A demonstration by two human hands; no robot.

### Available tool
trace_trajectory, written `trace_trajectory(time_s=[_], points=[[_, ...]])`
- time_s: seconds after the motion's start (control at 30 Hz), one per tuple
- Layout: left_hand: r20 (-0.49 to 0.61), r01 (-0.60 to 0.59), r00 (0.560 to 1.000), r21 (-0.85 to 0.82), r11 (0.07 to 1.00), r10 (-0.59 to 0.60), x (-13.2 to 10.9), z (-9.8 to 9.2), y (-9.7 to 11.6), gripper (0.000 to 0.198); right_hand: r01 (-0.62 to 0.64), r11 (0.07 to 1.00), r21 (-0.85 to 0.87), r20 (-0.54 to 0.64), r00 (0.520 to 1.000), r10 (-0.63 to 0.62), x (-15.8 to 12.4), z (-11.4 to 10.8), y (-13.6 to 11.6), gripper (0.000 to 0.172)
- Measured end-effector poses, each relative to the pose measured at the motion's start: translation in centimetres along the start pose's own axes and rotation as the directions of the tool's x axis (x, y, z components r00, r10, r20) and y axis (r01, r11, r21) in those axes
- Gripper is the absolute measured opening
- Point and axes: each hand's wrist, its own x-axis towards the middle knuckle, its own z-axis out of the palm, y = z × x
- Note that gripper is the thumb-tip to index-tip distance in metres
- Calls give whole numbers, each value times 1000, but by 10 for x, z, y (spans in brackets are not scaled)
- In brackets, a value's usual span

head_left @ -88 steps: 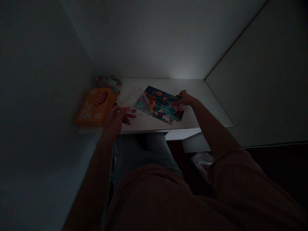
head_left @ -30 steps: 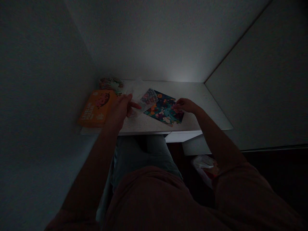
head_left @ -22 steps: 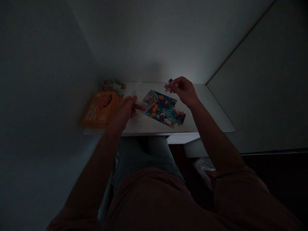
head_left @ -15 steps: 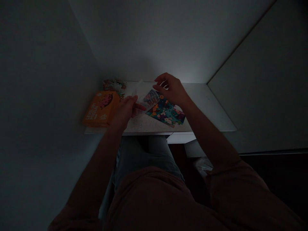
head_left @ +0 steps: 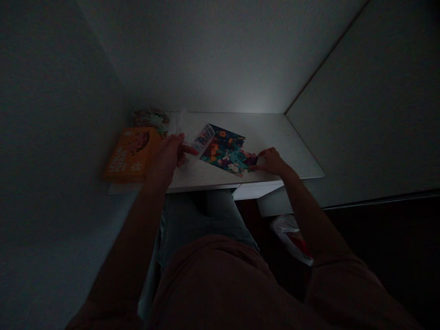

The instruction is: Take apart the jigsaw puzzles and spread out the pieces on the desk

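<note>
The scene is dim. A colourful assembled jigsaw puzzle (head_left: 223, 149) lies on a small white desk (head_left: 275, 133). My left hand (head_left: 168, 156) is closed on a clear plastic bag (head_left: 197, 137) with puzzle pieces inside, held just above the puzzle's left end. My right hand (head_left: 271, 161) rests at the puzzle's right corner, fingers curled and pinched on the edge pieces there; I cannot make out a single piece in them.
An orange puzzle box (head_left: 132, 153) lies at the desk's left end, with a second patterned item (head_left: 151, 117) behind it by the wall. Walls close in on the left, back and right. A white bag (head_left: 290, 233) sits on the floor under the desk.
My right hand lifted a piece from the puzzle's right side, carried it to the bag and has come back down to the puzzle's right corner. My left hand kept the bag raised.
</note>
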Motion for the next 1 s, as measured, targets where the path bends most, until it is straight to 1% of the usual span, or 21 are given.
trace_trajectory(time_s=[0.07, 0.13, 0.2, 0.27, 0.3, 0.37, 0.43, 0.53, 0.63, 0.73, 0.8, 0.87, 0.93, 1.0], points=[[5, 24, 1000, 0, 1000, -24, -3, 4, 5, 55, 1, 1000, 9, -4, 1000, -1, 2, 6, 1, 74], [3, 48, 999, -1, 999, -48, -5, 8, 10, 53, -14, 999, 46, -6, 1000, 15, 7, 8, 0, 76], [-3, 65, 998, -2, 998, -65, -6, 10, 14, 52, -56, 984, 167, 39, 998, 50, 10, 7, -2, 83], [-13, 76, 997, -6, 997, -76, -6, 11, 15, 50, -92, 939, 331, 127, 990, 52, 10, 6, -6, 87], [-17, 78, 997, -9, 997, -78, -6, 11, 15, 49, -95, 912, 398, 158, 987, 34, 10, 6, -8, 86], [-26, 75, 997, -15, 997, -75, -6, 10, 14, 48, -76, 880, 469, 160, 987, 0, 7, 4, -14, 82], [-32, 67, 997, -20, 998, -68, -6, 8, 12, 49, -64, 867, 494, 125, 992, 2, 5, 2, -21, 76], [-28, 60, 998, -24, 998, -61, -7, 7, 10, 53, -69, 863, 500, 103, 995, 19, 4, -2, -29, 74], [-32, 48, 998, -26, 999, -49, -9, 8, 11, 47, -66, 870, 488, 93, 995, 23, 7, -4, -35, 70], [-36, 46, 998, -25, 999, -47, -11, 9, 13, 43, -34, 875, 483, 19, 999, 28, 18, -7, -37, 66], [-28, 58, 998, -28, 998, -59, -11, 8, 12, 44, 21, 877, 481, -78, 997, 19, 31, -12, -39, 69], [-22, 68, 997, -37, 997, -68, -10, 5, 11, 45, 102, 878, 467, -188, 982, -14, 48, -21, -46, 71], [-15, 78, 997, -44, 996, -78, -8, 3, 9, 46, 230, 856, 463, -293, 951, -97, 67, -33, -64, 71], [-5, 92, 996, -44, 995, -93, -8, 3, 7, 47, 395, 784, 479, -378, 899, -222, 84, -44, -96, 67]])
